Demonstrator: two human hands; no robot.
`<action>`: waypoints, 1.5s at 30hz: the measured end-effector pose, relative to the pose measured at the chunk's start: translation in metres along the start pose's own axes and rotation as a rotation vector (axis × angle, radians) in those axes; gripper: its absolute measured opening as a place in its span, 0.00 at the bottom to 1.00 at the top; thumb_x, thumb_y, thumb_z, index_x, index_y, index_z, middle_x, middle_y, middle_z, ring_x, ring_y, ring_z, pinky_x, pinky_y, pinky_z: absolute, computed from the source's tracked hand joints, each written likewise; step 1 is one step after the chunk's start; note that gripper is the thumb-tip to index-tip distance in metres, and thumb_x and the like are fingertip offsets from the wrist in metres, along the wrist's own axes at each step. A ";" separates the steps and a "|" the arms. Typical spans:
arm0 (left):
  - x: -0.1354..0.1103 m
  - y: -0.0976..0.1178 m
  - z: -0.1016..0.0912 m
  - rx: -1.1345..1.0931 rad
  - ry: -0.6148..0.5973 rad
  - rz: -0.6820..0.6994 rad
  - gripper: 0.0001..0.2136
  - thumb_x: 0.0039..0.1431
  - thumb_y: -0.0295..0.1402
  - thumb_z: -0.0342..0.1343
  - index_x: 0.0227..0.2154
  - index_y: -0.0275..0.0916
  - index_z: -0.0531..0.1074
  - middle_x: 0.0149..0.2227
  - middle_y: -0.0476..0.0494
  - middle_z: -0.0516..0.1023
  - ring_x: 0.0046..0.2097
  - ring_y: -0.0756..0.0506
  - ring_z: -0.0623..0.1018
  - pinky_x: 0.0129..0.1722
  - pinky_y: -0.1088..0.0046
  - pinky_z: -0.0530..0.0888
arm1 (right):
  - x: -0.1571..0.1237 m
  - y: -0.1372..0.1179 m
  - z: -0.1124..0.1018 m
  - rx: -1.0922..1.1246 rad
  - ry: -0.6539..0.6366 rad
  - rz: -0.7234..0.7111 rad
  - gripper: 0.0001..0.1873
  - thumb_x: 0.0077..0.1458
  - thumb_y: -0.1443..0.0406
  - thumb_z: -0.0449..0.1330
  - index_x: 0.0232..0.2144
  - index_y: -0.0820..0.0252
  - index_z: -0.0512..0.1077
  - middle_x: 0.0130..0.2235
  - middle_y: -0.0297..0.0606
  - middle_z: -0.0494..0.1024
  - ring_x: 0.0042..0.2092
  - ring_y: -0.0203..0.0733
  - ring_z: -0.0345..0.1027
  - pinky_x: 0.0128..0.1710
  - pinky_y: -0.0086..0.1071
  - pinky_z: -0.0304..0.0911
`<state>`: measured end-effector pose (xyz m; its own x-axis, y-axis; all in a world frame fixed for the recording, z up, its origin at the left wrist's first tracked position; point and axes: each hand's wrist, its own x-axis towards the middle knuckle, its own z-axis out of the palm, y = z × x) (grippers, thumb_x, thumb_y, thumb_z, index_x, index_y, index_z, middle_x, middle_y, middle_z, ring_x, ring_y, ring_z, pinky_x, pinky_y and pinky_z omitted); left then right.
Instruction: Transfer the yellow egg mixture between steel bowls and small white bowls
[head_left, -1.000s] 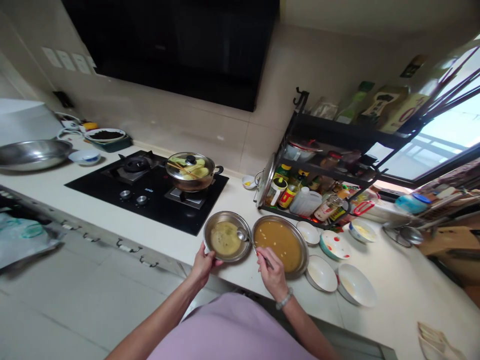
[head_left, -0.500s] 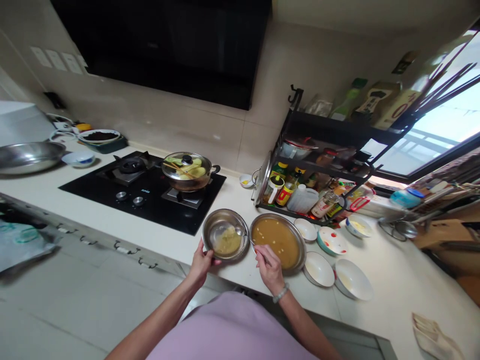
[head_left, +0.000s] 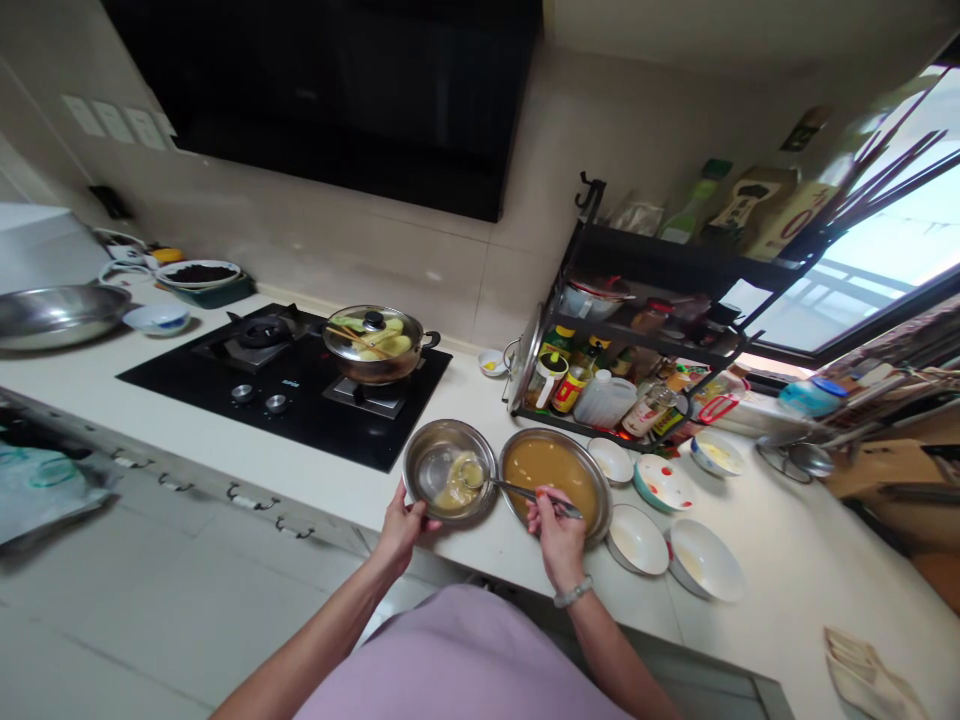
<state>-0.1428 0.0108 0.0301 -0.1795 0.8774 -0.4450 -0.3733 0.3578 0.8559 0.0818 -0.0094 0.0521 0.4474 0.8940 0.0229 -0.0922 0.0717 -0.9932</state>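
Observation:
With thumb and fingers on its near left rim, my left hand point(head_left: 405, 522) grips a round steel bowl point(head_left: 429, 462). A shallow pool of pale yellowish liquid point(head_left: 452, 492) lies in that bowl. My right hand point(head_left: 556, 530) is closed round the handle of a metal spoon point(head_left: 517, 489). The spoon reaches leftward across the rim, its head in the yellowish liquid. Just right stands a wider steel basin point(head_left: 609, 508) of brown liquid with pale bits floating on it; my right hand is over its near side.
A lidded pot point(head_left: 375, 360) with food inside sits on the black gas hob point(head_left: 300, 410). Several white bowls, among them a near one point(head_left: 637, 540), stand right of the basin. Behind them is a black rack point(head_left: 667, 260) of bottles. A cloth point(head_left: 874, 675) lies at the right.
My right hand has shifted slightly to the right and turned. The spoon now lies more level, with its head further from the bowl's right wall. My left hand stays on the rim.

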 end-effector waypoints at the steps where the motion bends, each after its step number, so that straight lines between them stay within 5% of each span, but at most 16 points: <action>1: 0.001 0.000 0.000 -0.008 -0.001 0.000 0.34 0.53 0.20 0.56 0.63 0.40 0.53 0.21 0.58 0.69 0.17 0.56 0.70 0.23 0.78 0.75 | 0.000 -0.003 0.000 0.020 0.015 0.007 0.22 0.46 0.51 0.66 0.34 0.63 0.71 0.21 0.34 0.75 0.19 0.35 0.65 0.18 0.28 0.62; 8: 0.007 -0.006 -0.002 -0.020 -0.003 -0.023 0.33 0.55 0.17 0.51 0.63 0.40 0.52 0.23 0.55 0.71 0.18 0.55 0.72 0.24 0.76 0.76 | 0.003 -0.029 -0.012 0.176 0.140 0.089 0.22 0.39 0.55 0.71 0.33 0.64 0.71 0.22 0.37 0.77 0.21 0.36 0.67 0.17 0.25 0.60; 17: 0.012 -0.007 -0.003 -0.066 -0.008 -0.046 0.31 0.55 0.17 0.52 0.61 0.42 0.56 0.26 0.54 0.71 0.19 0.56 0.71 0.24 0.77 0.76 | 0.015 -0.047 -0.071 0.014 0.315 -0.081 0.22 0.41 0.54 0.70 0.32 0.64 0.72 0.22 0.37 0.76 0.20 0.36 0.66 0.18 0.28 0.62; 22: 0.013 -0.008 -0.003 -0.065 -0.021 -0.060 0.31 0.56 0.17 0.49 0.62 0.43 0.54 0.23 0.56 0.70 0.18 0.55 0.71 0.24 0.77 0.76 | 0.002 -0.039 -0.090 -0.318 0.135 -0.332 0.15 0.53 0.56 0.63 0.36 0.63 0.75 0.25 0.37 0.75 0.21 0.36 0.66 0.20 0.31 0.67; 26: 0.014 -0.008 -0.003 -0.061 -0.021 -0.064 0.32 0.56 0.16 0.50 0.62 0.42 0.54 0.24 0.55 0.71 0.19 0.55 0.72 0.24 0.77 0.76 | -0.007 -0.035 -0.097 -0.521 -0.062 -0.608 0.09 0.57 0.64 0.59 0.37 0.58 0.78 0.35 0.44 0.77 0.31 0.41 0.71 0.23 0.31 0.69; 30: 0.012 -0.005 -0.001 -0.059 -0.016 -0.058 0.33 0.55 0.17 0.54 0.62 0.41 0.54 0.24 0.54 0.72 0.18 0.55 0.72 0.23 0.77 0.76 | -0.010 -0.038 -0.085 -0.468 -0.085 -0.687 0.10 0.58 0.68 0.57 0.41 0.56 0.77 0.37 0.42 0.76 0.30 0.38 0.71 0.24 0.30 0.69; 35: 0.010 -0.006 -0.002 -0.050 -0.009 -0.047 0.32 0.54 0.18 0.55 0.62 0.41 0.56 0.23 0.56 0.70 0.18 0.56 0.71 0.23 0.79 0.75 | -0.013 -0.029 -0.044 -0.288 -0.156 -0.501 0.10 0.61 0.67 0.55 0.43 0.55 0.74 0.31 0.34 0.73 0.23 0.32 0.66 0.22 0.28 0.67; 42: 0.009 -0.008 0.001 -0.073 -0.004 -0.017 0.33 0.54 0.17 0.52 0.63 0.42 0.53 0.24 0.55 0.72 0.18 0.55 0.73 0.25 0.77 0.77 | -0.011 0.000 0.002 -0.352 -0.355 -0.452 0.11 0.61 0.63 0.54 0.40 0.56 0.76 0.31 0.36 0.72 0.24 0.34 0.67 0.21 0.27 0.66; 45: 0.005 -0.003 0.004 -0.074 0.014 -0.030 0.34 0.54 0.17 0.53 0.63 0.42 0.53 0.26 0.54 0.74 0.18 0.55 0.74 0.24 0.79 0.76 | -0.009 0.007 0.012 -0.346 -0.316 -0.339 0.12 0.58 0.59 0.56 0.37 0.58 0.76 0.28 0.35 0.73 0.22 0.34 0.66 0.20 0.28 0.66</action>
<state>-0.1387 0.0158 0.0263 -0.1793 0.8619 -0.4743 -0.4453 0.3589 0.8203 0.0666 -0.0114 0.0466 0.1086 0.9389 0.3265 0.3298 0.2758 -0.9029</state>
